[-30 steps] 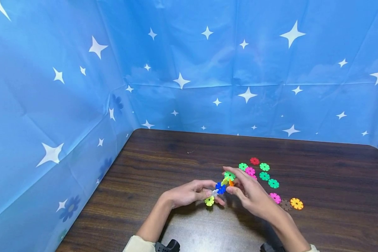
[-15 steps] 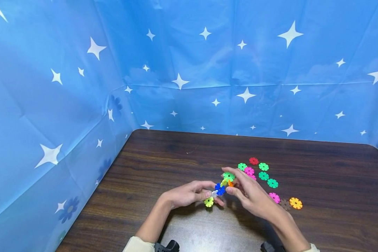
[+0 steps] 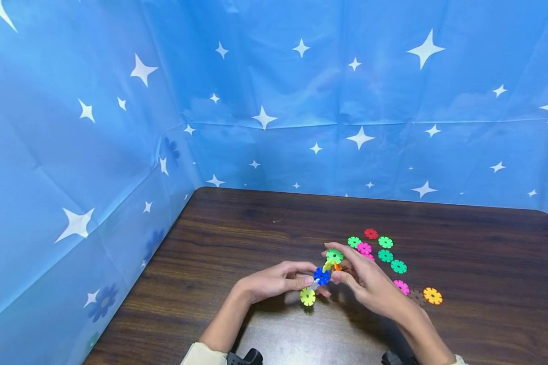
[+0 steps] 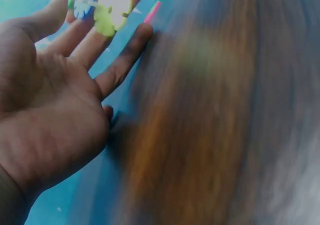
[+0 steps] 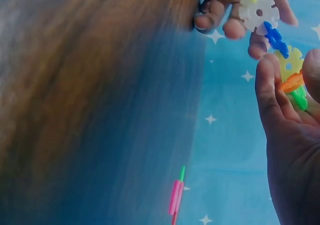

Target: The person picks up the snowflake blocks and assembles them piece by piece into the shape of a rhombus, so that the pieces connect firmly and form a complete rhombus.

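The left hand (image 3: 274,279), its palm turned inward, pinches the lower part of a chain (image 3: 321,276) of notched discs, thumb at the clear disc (image 5: 259,12) and the other fingers spread behind. The right hand (image 3: 372,281) pinches the other end, thumb by the orange disc (image 3: 337,266) and index finger reaching up behind the light green disc (image 3: 335,255). Between the hands, the chain's long axis slants: its yellow-green disc (image 3: 308,296) points back toward the person, its light green end forward and to the right. The forearms come in from both sides, angled toward each other, with pale sleeves (image 3: 204,355). Just beyond and beside the right hand lie loose discs: a red disc (image 3: 371,233), pink and green ones, a brown disc (image 3: 417,297) and a yellow-orange disc (image 3: 433,296). Left of the left hand, a broad stretch of the dark surface (image 3: 201,253) runs to a slanting edge; well ahead of both hands, its far edge meets a starry blue backdrop (image 3: 274,152).
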A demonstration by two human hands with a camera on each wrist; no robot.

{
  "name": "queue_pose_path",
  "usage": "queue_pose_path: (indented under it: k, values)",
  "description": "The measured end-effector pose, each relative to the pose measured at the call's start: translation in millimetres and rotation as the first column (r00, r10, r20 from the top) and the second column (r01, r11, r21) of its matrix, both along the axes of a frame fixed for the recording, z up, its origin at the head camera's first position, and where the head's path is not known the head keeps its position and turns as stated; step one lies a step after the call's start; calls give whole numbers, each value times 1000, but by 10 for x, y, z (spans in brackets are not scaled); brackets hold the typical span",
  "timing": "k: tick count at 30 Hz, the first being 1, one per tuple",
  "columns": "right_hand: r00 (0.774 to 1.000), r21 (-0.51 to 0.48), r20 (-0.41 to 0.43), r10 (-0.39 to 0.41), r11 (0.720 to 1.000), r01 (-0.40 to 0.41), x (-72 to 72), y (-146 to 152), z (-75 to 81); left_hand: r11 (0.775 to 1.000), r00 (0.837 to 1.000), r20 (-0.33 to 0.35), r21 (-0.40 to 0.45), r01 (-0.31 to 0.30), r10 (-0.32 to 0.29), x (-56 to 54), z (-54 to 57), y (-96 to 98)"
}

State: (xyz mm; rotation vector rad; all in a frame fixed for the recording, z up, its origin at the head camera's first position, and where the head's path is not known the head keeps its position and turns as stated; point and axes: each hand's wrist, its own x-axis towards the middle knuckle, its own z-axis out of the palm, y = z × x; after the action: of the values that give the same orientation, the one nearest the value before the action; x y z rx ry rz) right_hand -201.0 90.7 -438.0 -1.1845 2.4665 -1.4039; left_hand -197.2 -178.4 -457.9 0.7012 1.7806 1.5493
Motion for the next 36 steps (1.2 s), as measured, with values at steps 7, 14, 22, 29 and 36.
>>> queue_pose_path:
  k: [7, 14, 22, 29, 36]
  values:
    - [998, 1, 13, 54, 999, -54, -4, 6, 13, 974, 975, -56, -59, -220, 217, 58, 171, 209]
    - [997, -7, 36, 64, 998, -64, 8, 22, 45, 917, 915, -113, -57, -396, 388, 114, 251, 367]
    - [996, -54, 61, 58, 997, -55, 3, 46, 74, 871, 836, -268, 23, -491, 479, 148, 260, 470]
    - [992, -26, 110, 62, 998, -60, 9, 71, 71, 879, 869, -151, -8, -478, 471, 189, 274, 514]
    - [984, -32, 157, 90, 996, -86, 16, 69, 58, 907, 907, -7, -7, -422, 422, 186, 290, 488]
